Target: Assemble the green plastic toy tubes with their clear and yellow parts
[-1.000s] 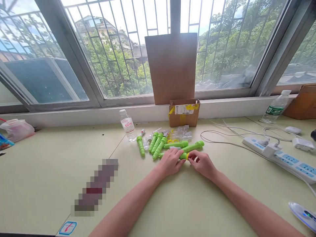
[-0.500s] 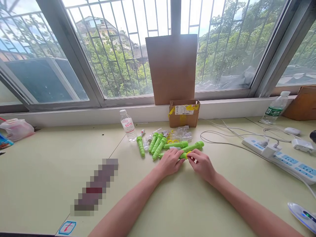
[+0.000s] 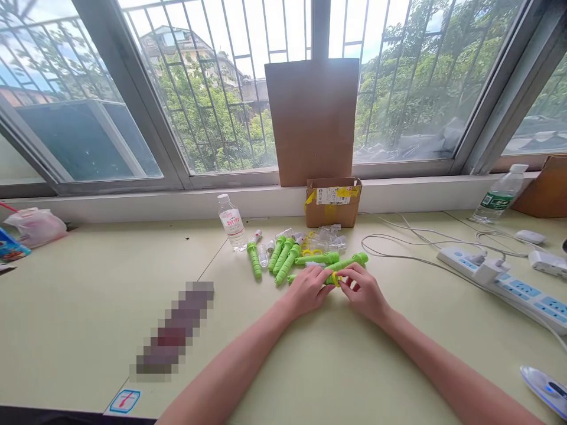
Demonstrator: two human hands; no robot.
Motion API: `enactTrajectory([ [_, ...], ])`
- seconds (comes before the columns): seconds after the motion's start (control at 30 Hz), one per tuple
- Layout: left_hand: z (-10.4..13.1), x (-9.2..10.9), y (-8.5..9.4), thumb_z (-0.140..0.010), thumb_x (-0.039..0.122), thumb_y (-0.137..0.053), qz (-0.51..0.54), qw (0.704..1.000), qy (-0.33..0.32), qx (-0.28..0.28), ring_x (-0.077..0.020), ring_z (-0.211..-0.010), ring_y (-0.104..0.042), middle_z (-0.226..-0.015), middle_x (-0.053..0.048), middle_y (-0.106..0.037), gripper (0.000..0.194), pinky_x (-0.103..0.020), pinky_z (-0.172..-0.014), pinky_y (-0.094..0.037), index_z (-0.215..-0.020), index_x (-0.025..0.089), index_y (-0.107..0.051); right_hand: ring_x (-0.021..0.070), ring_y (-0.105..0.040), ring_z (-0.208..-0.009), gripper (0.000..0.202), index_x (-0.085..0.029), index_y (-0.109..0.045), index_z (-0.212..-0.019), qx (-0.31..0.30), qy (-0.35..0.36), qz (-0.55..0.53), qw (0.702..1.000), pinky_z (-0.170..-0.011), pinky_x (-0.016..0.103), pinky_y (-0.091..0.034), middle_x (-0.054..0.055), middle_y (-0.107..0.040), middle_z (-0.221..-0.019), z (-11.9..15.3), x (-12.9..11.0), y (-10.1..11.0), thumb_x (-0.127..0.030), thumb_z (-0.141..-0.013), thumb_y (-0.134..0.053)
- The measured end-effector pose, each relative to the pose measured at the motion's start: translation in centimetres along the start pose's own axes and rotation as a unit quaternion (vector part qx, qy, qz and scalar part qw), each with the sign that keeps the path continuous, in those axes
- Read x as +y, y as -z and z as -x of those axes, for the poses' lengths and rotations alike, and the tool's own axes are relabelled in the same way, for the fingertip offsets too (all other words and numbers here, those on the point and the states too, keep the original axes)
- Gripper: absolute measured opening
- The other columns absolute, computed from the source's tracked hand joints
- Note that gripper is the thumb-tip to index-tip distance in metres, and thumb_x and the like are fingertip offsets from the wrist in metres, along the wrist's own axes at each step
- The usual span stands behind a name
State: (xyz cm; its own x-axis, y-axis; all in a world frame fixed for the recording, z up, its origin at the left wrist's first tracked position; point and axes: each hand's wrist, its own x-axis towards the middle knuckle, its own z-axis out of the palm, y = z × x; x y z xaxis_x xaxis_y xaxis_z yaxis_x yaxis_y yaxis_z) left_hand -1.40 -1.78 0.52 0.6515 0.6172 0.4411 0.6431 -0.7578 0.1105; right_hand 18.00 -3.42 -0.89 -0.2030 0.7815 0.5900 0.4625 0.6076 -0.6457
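My left hand (image 3: 309, 288) is closed around a ridged green plastic tube (image 3: 328, 280) that lies nearly level over the table. At the tube's right end sits a yellow ring (image 3: 335, 279), pinched between the fingertips of my right hand (image 3: 365, 293). Part of the tube is covered by my left fingers. Just behind my hands are another green tube (image 3: 354, 260) and one more green tube (image 3: 318, 258). Several similar tubes (image 3: 287, 264) lie to the left. Clear plastic pieces (image 3: 328, 239) and loose yellow rings (image 3: 311, 252) are piled behind them.
A water bottle (image 3: 232, 224) stands left of the pile, and an open cardboard box (image 3: 331, 215) is behind it. White cables (image 3: 398, 255) and a power strip (image 3: 509, 282) occupy the right side. Another bottle (image 3: 498, 198) stands at the far right, by the window sill.
My right fingers have shifted slightly at the tube's end, and more of the yellow ring now shows. My left hand keeps its hold. The whole view has moved a little.
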Motion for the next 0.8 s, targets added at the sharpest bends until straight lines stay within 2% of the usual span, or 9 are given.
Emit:
enactTrajectory([
  [0.6, 0.11, -0.16, -0.09, -0.096, 0.035, -0.035, -0.026, 1.000, -0.002, 0.015, -0.0199, -0.084, -0.054, -0.091, -0.007, -0.057, 0.035, -0.033, -0.074, -0.044, -0.126, 0.020, -0.047, 0.0124, -0.060, -0.062, 0.017, -0.021, -0.062, -0.097, -0.013, -0.035, -0.016, 0.999, -0.046, 0.024, -0.053, 0.006, -0.059, -0.093, -0.01, 0.13, 0.19, -0.030, -0.086, -0.054],
  [0.8, 0.14, -0.21, -0.29, -0.095, 0.036, -0.037, -0.029, 0.999, -0.004, 0.033, -0.0206, -0.083, -0.055, -0.092, -0.007, -0.059, 0.035, -0.032, -0.069, -0.044, -0.124, 0.019, -0.046, 0.0127, -0.060, -0.062, 0.016, -0.021, -0.061, -0.098, -0.016, -0.030, -0.011, 0.999, -0.047, 0.025, -0.053, 0.005, -0.058, -0.092, 0.05, 0.52, 0.06, -0.029, -0.086, -0.053],
])
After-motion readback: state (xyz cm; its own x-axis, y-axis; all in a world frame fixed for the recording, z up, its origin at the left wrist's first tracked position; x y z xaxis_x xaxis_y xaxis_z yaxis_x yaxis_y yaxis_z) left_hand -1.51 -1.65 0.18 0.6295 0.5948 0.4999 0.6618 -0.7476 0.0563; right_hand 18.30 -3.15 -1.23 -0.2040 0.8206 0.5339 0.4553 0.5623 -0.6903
